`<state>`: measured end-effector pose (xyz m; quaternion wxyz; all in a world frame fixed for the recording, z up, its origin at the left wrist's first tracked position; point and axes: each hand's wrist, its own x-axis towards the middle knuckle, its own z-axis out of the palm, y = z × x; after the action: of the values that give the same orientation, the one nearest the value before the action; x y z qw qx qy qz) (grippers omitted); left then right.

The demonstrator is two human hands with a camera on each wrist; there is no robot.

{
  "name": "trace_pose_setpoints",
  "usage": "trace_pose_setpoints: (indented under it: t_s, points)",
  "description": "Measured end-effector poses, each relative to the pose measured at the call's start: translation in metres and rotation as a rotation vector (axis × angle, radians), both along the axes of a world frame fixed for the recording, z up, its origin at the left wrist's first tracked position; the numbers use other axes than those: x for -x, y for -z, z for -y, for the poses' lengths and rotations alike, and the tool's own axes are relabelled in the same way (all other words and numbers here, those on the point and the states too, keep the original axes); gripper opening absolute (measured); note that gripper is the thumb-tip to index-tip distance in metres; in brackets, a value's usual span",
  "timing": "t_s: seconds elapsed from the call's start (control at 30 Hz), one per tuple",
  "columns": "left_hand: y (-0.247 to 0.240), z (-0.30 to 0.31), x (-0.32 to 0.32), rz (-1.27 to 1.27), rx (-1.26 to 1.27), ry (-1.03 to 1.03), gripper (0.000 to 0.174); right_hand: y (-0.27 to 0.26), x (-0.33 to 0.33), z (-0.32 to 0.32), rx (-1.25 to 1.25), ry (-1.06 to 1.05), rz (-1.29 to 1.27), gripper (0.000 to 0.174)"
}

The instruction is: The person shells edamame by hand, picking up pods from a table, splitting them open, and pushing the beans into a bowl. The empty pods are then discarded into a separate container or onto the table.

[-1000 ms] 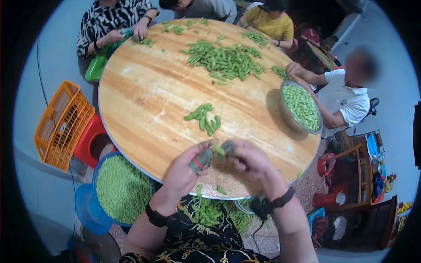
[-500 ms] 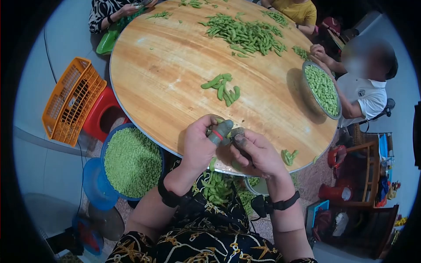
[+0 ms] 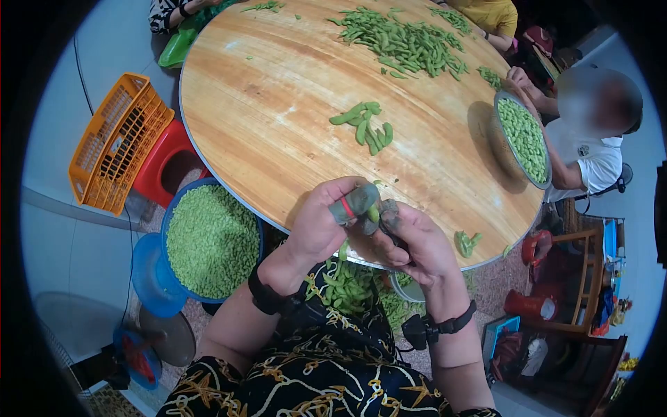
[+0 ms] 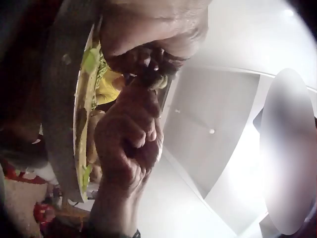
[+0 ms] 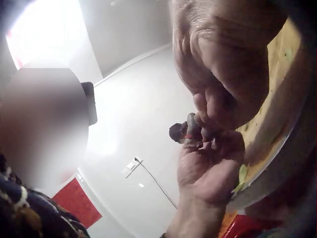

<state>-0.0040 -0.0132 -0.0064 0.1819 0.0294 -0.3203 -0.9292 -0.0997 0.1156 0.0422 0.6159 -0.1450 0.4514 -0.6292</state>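
Green pod (image 3: 374, 213) between both hands (image 3: 321, 221).

Pale walls (image 3: 52, 153) | speckled floor (image 3: 497, 281) | round table (image 3: 278, 118) | red stool (image 3: 149, 176) | bright light (image 5: 49, 32)

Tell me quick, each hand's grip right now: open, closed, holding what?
Left hand: closed, pinching a green pod.
Right hand: closed, fingers curled, pinching the same pod.
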Motion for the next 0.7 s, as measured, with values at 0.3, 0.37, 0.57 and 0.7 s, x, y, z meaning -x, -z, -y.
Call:
trace_pose_setpoints:
  t_s: [0.3, 0.37, 0.57, 0.7]
  points:
    - [0.0, -0.007, 0.006, 0.193, 0.444, -0.203, 0.032, 0.003, 0.006, -0.001, -0.097, 0.151, -0.267, 0.012]
    - [-0.005, -0.007, 0.004, 0.219, 0.41, -0.203, 0.032, 0.004, 0.011, -0.002, -0.048, 0.126, -0.124, 0.012]
    - [0.002, -0.001, 0.002, 0.129, 0.097, -0.032, 0.018, -0.021, 0.041, 0.014, -0.27, -0.196, -0.854, 0.018]
    - [0.009, -0.002, 0.008, 0.19, 0.29, -0.151, 0.022, -0.003, 0.093, 0.063, -0.185, 0.049, -1.657, 0.024]
